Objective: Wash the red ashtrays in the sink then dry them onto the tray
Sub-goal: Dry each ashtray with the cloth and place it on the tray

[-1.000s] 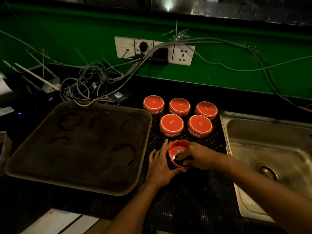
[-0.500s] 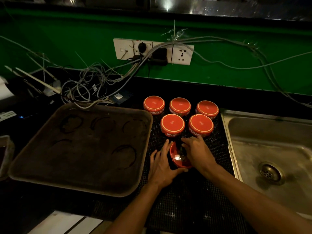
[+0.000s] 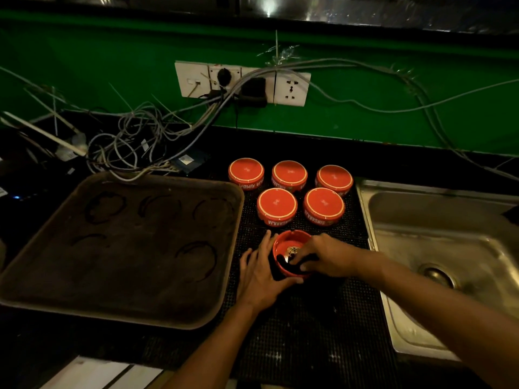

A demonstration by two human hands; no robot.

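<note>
The open-side-up red ashtray (image 3: 290, 252) sits on the black mesh mat (image 3: 309, 318), caught between the person's two hands. It is a round, glossy red bowl with a notch in its far rim and a small pale emblem on its floor; a dark patch lies across the near part of the inside, and whether that is a cloth or shadow cannot be told. The left hand (image 3: 259, 276) lies against its left wall with fingers straight and spread, the thumb running under the near rim, bracing it rather than curling round it. The right hand (image 3: 327, 258) reaches over the right rim, its fingertips bent down into the bowl; whether they pinch anything cannot be told.

Just beyond the fingers of both hands stand five more red ashtrays (image 3: 323, 206), all upside down, flat bases ringed with a thin pale line and white lettering on their sides: two nearer, three behind. Left of the left hand lies the dark tray (image 3: 213, 313), marked with ring stains. Right of the right forearm is the steel sink (image 3: 398, 327)
</note>
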